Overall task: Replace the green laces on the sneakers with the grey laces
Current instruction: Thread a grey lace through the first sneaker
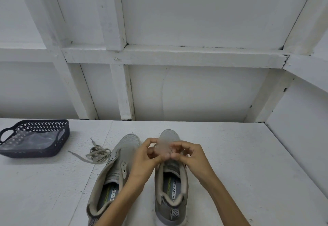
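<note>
I see two grey sneakers: left sneaker (113, 170), unlaced, and right sneaker (171, 177), centred on the white worktop (230, 154), toes toward the back edge. My left hand (148, 156) and right hand (186, 153) meet above the right sneaker's tongue, fingers pinched on something blurred; cannot tell what. Loose lace (96, 153) lies left; basket (33, 137) sits near the left edge. Right side open.

The counter (230, 154) under my hands is painted white, matt and slightly rough. Both sneakers (115, 169) have grey woven mesh toes, cloth uppers and printed fabric insoles. The loose lace (98, 153) near the left sneaker is flat woven cloth, dull in finish. The basket (35, 137) towards the counter's left edge is dark perforated plastic, with clear glossy film inside.
</note>
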`<action>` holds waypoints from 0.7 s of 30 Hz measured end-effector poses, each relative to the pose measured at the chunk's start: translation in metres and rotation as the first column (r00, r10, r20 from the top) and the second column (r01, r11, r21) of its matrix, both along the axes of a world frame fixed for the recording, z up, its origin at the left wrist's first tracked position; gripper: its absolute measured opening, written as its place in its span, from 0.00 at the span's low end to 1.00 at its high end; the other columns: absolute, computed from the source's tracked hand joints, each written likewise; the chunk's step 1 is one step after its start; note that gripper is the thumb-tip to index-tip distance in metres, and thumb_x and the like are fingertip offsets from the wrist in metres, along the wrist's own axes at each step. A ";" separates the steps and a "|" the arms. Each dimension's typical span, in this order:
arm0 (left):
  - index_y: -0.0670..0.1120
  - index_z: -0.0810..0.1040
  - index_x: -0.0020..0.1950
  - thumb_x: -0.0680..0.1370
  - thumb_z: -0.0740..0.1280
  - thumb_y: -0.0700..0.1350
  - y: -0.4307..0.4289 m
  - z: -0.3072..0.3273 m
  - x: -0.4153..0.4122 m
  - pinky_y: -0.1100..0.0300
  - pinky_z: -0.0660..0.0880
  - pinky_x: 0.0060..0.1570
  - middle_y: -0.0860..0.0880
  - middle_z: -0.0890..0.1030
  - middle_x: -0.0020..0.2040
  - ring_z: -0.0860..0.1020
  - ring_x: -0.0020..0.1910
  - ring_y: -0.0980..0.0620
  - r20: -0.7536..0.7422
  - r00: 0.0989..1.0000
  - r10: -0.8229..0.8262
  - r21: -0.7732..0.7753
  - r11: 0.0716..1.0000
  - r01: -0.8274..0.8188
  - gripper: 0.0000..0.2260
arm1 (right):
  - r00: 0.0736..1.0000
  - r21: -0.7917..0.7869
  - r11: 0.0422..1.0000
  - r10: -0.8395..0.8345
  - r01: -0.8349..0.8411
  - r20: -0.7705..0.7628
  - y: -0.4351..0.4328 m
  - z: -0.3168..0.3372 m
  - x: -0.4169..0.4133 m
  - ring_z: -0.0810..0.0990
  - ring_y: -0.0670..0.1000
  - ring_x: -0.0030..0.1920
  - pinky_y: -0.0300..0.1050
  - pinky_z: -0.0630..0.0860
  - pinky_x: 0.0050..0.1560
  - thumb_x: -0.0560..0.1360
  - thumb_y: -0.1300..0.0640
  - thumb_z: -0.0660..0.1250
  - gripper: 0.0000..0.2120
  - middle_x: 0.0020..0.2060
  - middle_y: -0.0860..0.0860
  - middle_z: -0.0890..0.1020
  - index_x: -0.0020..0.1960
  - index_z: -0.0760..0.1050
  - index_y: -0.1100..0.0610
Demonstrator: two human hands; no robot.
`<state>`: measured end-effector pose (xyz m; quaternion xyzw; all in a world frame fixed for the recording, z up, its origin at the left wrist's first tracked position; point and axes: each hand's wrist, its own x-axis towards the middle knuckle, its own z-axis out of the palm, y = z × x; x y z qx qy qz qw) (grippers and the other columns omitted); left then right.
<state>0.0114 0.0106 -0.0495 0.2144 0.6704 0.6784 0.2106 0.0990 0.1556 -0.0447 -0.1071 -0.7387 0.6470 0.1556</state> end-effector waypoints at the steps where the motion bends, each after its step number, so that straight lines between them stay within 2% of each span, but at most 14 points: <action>1: 0.41 0.75 0.54 0.70 0.74 0.32 -0.001 0.001 -0.001 0.62 0.78 0.42 0.46 0.83 0.34 0.82 0.37 0.52 0.043 0.999 -0.014 0.002 1.000 0.014 0.16 | 0.999 -0.008 0.999 0.052 -0.052 0.000 0.002 0.000 -0.001 0.80 0.43 0.45 0.37 0.77 0.48 0.71 0.66 0.72 0.14 0.42 0.51 0.83 0.53 0.84 0.52; 4: 0.40 0.74 0.56 0.68 0.75 0.32 -0.003 0.005 -0.010 0.63 0.79 0.44 0.46 0.83 0.33 0.82 0.37 0.52 0.079 0.991 -0.107 -0.043 0.993 0.111 0.18 | 0.975 -0.056 0.974 0.222 -0.221 0.006 0.010 0.002 -0.005 0.82 0.50 0.56 0.42 0.78 0.56 0.73 0.66 0.70 0.12 0.51 0.53 0.84 0.56 0.83 0.58; 7: 0.41 0.74 0.55 0.67 0.76 0.31 -0.005 0.007 -0.022 0.65 0.78 0.42 0.49 0.82 0.31 0.82 0.34 0.54 0.070 0.984 -0.166 -0.134 0.976 0.174 0.20 | 0.958 -0.033 0.959 0.282 -0.280 0.048 0.013 0.007 -0.013 0.82 0.58 0.54 0.50 0.79 0.56 0.72 0.66 0.72 0.10 0.49 0.57 0.85 0.53 0.84 0.61; 9: 0.40 0.74 0.55 0.67 0.76 0.31 -0.006 0.008 -0.027 0.63 0.78 0.42 0.47 0.83 0.33 0.82 0.35 0.53 0.065 0.978 -0.197 -0.166 0.964 0.206 0.20 | 0.958 0.006 0.960 0.278 -0.279 0.064 0.013 0.008 -0.018 0.82 0.63 0.51 0.54 0.79 0.55 0.70 0.65 0.75 0.08 0.45 0.60 0.85 0.49 0.84 0.61; 14: 0.40 0.75 0.55 0.67 0.76 0.32 -0.008 0.006 -0.029 0.60 0.79 0.46 0.44 0.85 0.37 0.83 0.39 0.50 0.052 0.976 -0.212 -0.157 0.963 0.217 0.19 | 0.972 -0.035 0.974 0.226 -0.224 0.066 0.010 0.002 -0.021 0.82 0.52 0.43 0.44 0.79 0.48 0.69 0.67 0.75 0.07 0.38 0.55 0.84 0.42 0.85 0.56; 18: 0.42 0.76 0.58 0.69 0.75 0.32 -0.006 0.005 -0.028 0.62 0.78 0.50 0.47 0.85 0.43 0.82 0.45 0.51 0.008 0.965 -0.263 -0.123 0.957 0.262 0.20 | 0.989 -0.062 0.988 0.143 -0.140 0.049 0.010 -0.001 -0.019 0.80 0.54 0.43 0.46 0.79 0.47 0.72 0.68 0.72 0.11 0.38 0.53 0.83 0.39 0.83 0.52; 21: 0.43 0.75 0.59 0.70 0.73 0.30 -0.005 0.001 -0.025 0.63 0.77 0.48 0.47 0.85 0.44 0.83 0.47 0.52 -0.033 0.967 -0.253 -0.109 0.963 0.248 0.20 | 0.988 -0.012 0.990 0.138 -0.138 0.062 0.012 0.001 -0.015 0.80 0.51 0.43 0.45 0.79 0.47 0.72 0.67 0.71 0.09 0.39 0.53 0.83 0.41 0.83 0.54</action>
